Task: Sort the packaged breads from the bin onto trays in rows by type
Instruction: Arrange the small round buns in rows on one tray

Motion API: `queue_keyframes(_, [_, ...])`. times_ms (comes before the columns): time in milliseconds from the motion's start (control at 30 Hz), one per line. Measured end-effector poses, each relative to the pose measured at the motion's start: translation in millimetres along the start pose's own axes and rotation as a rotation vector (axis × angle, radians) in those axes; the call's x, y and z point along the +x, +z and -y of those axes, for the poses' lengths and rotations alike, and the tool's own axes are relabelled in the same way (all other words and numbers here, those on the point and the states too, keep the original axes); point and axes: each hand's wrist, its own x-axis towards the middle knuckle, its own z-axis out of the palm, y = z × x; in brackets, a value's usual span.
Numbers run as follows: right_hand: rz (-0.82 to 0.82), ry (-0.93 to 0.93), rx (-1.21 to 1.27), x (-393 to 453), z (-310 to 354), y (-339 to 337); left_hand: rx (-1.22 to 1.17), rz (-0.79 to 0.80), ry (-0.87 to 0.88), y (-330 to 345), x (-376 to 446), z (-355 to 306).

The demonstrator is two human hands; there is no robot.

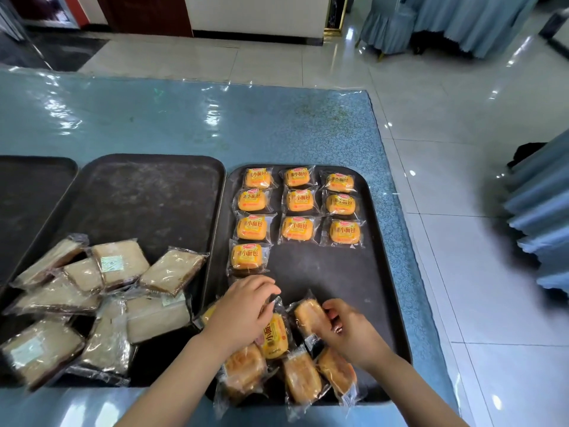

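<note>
ten yellow buns [298, 200] lie in neat rows at the far part of the right tray [381, 272], labels up, so that one type stays together and is easy to count. more buns wait in a loose heap [277, 362] at the near end of this tray, some turned over, so they probably must be flipped before they join a row. the left hand [243, 309] rests palm down on the heap, fingers curled over a yellow bun [275, 335]; i cannot tell if it really grips it. the right hand [351, 328] is partly closed and pinches the end of a brown-side-up bun [309, 315], i think to lift or turn it. the pale sliced breads [92, 297] lie unsorted on the middle tray [147, 192]. no bin is in view. the trays stand on a table with a blue cloth [184, 118] under shiny clear plastic, which looks slippery. behind is a glossy white tile floor [431, 103] and blue draped chairs [462, 20].
</note>
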Motion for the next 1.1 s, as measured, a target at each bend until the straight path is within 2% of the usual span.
queue_keyframes(200, [-0.032,0.026,-0.012,-2.9,7.5,17.4,0.039,0.083,0.021,3.3,-8.0,-15.1])
queue_keyframes(367, [-0.2,-0.084,0.12,-9.5,18.0,6.3,-0.059,0.079,-0.018,3.2,-13.2,-22.0])
queue_keyframes(467, [-0.309,-0.245,0.155,-16.5,26.7,-4.4,-0.299,0.051,-0.156,0.4,-13.5,-26.3])
queue_keyframes(633, [-0.486,-0.562,-0.126,-26.4,44.0,-12.7,-1.067,0.027,-0.531,-16.0,-6.5,-42.0])
queue_keyframes(700, [-0.491,-0.684,-0.197,-28.6,48.7,-11.3,-1.281,0.048,-0.565,-19.9,-6.4,-45.7])
queue_keyframes(767, [-0.452,-0.757,-0.191,-28.5,52.2,-9.5,-1.319,0.051,-0.532,-21.5,-8.8,-46.4])
queue_keyframes(900, [-0.313,-0.744,-0.031,-25.8,53.7,-10.3,-1.251,-0.05,-0.509,-22.2,-13.3,-39.5])
queue_keyframes(967, [-0.265,-0.685,0.127,-27.8,56.4,-11.1,-1.252,-0.085,-0.486,-23.4,-15.0,-36.2])
queue_keyframes(1100, [-0.333,-0.498,0.448,-26.4,58.8,-9.7,-1.319,-0.122,-0.421,-27.4,-13.1,-32.0])
